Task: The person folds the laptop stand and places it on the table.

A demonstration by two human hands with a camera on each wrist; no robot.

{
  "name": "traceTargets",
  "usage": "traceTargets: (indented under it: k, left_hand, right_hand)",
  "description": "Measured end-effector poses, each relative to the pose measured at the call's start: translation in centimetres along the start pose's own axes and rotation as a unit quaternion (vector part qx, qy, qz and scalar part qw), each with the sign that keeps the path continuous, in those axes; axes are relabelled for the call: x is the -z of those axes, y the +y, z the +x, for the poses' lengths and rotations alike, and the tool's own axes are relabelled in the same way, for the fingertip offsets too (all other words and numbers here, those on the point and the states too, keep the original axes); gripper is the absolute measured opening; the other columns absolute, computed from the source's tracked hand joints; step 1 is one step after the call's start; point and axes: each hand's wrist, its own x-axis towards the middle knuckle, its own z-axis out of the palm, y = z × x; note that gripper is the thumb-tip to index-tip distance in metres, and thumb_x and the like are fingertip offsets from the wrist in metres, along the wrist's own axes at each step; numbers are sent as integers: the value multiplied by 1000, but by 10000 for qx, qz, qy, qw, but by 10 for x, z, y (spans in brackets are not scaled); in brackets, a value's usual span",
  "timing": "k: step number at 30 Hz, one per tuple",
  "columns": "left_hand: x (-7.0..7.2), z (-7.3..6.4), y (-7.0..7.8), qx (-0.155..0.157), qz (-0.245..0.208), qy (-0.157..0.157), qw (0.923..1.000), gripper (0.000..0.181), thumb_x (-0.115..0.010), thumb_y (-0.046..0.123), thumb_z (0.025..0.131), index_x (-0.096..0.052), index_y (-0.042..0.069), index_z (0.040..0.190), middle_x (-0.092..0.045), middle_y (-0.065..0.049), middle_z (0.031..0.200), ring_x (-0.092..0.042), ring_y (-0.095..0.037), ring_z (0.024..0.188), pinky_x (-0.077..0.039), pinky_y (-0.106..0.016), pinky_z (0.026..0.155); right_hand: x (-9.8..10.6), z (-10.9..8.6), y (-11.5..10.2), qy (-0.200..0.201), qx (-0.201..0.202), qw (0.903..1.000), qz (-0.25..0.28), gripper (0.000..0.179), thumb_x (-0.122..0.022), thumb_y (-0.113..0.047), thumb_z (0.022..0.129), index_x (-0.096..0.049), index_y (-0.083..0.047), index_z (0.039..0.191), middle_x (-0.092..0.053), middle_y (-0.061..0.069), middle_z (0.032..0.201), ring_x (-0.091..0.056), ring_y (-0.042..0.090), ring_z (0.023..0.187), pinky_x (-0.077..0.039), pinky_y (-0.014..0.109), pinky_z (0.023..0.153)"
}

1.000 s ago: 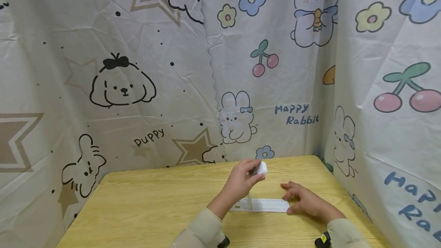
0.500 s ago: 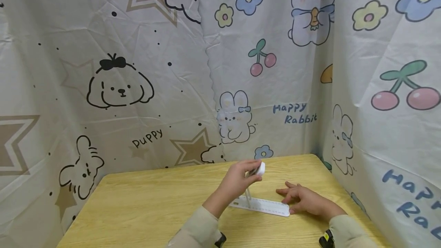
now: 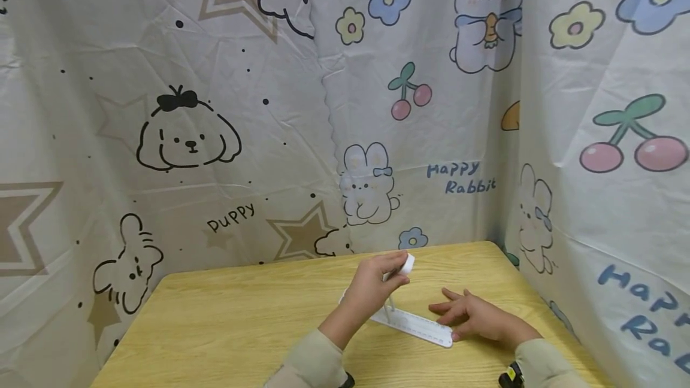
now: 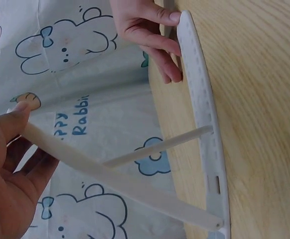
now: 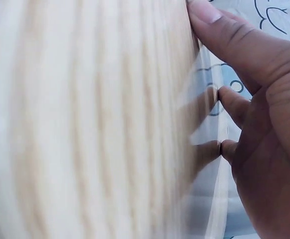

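A white folding stand sits on the table, its long base (image 3: 417, 326) slanting toward me at the right end. In the left wrist view a raised panel (image 4: 115, 179) is hinged at one end of the base, and a thin strut (image 4: 160, 146) joins the two. My left hand (image 3: 374, 283) pinches the free top end of that panel between thumb and fingers, well above the table. The right hand (image 3: 482, 314) lies low at the base's right end, fingers spread, thumb at the tip and index finger near the long edge. My left forearm hides part of the base.
The wood-grain table (image 3: 242, 322) reaches back to a hanging curtain (image 3: 280, 154) printed with puppies and rabbits. Another stretch of curtain (image 3: 598, 214) hangs along the right side. Black wrist devices sit at both cuffs.
The base's right end has swung toward me, so the stand now lies more slanted. My left hand has shifted slightly left with the panel; the right hand has stayed by the base end.
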Motion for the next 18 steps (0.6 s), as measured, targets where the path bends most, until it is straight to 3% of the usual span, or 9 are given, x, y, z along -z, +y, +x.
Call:
traceTargets:
  k: [5, 14, 18]
  left_hand:
    - [-3, -2, 0, -39, 19, 245, 9997, 46, -79, 13, 88, -67, 11, 133, -66, 1, 137, -64, -14, 124, -53, -18, 98]
    - [4, -5, -4, -176, 95, 165, 9997, 44, -77, 18, 91, -68, 14, 134, -67, 2, 135, -65, -13, 121, -54, -21, 99]
    - [4, -6, -6, -280, 89, 166, 9994, 44, -77, 17, 91, -68, 14, 133, -68, 3, 134, -66, -13, 120, -54, -22, 99]
  right_hand:
    - [-3, 0, -2, 25, -60, 10000, 17, 28, -81, -23, 83, -81, -20, 111, -63, 7, 142, -15, 56, 150, 19, 79, 108]
    - [-14, -3, -7, 103, 125, 9997, -186, 20, -84, -28, 79, -82, -24, 99, -69, -2, 133, -26, 52, 148, 13, 80, 110]
    - [-16, -5, -7, 44, 235, 9994, -241, 21, -82, -29, 82, -81, -24, 103, -68, -1, 135, -27, 49, 149, 12, 79, 110]
